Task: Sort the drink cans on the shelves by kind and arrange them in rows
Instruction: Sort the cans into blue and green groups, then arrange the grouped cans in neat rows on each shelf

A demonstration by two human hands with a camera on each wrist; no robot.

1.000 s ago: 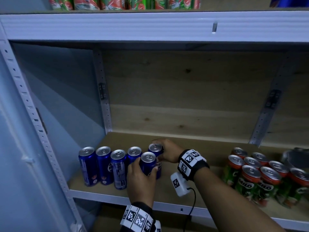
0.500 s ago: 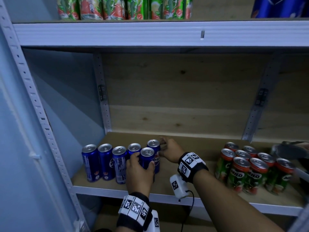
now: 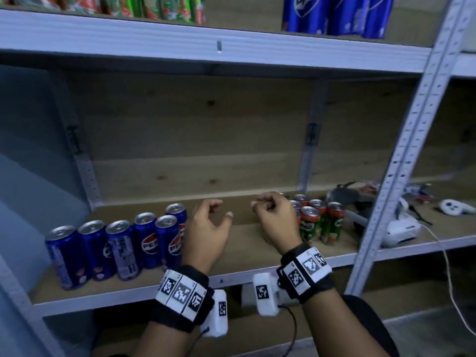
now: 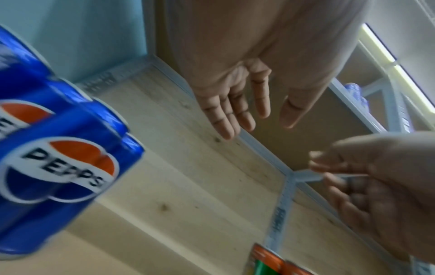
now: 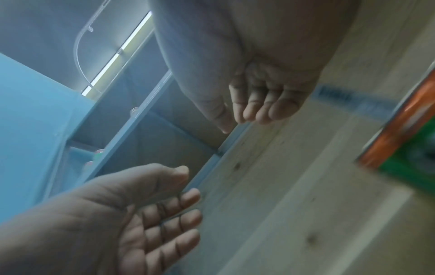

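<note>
Right now both hands are hovering empty over the bare middle stretch of the wooden shelf, between the two groups of cans. The left hand is hanging with fingers loosely spread and gently bent, gripping nothing, just beside the nearest of the blue Pepsi cans; the right hand is loosely curled, fingers drooping and also holding nothing, close to the green and orange Milo cans. The wrist views are showing both palms bare, with the fingers slack. The Pepsi cans are standing upright toward the shelf's left end, most of them in a line slanting back from the front edge, with one more tucked behind the last pair. The Milo cans are clustering upright near the right-hand upright post, partly hidden behind the right hand. More cans are standing on the shelf above, green ones to the left and blue ones to the right. I would judge these cans to be stiff, smooth and a little slippery; whether full or empty, I cannot tell. The slim ones are looking easy to knock over, so the sensible hold is around the middle of the body, thumb against fingers, sliding or lifting one at a time.
</note>
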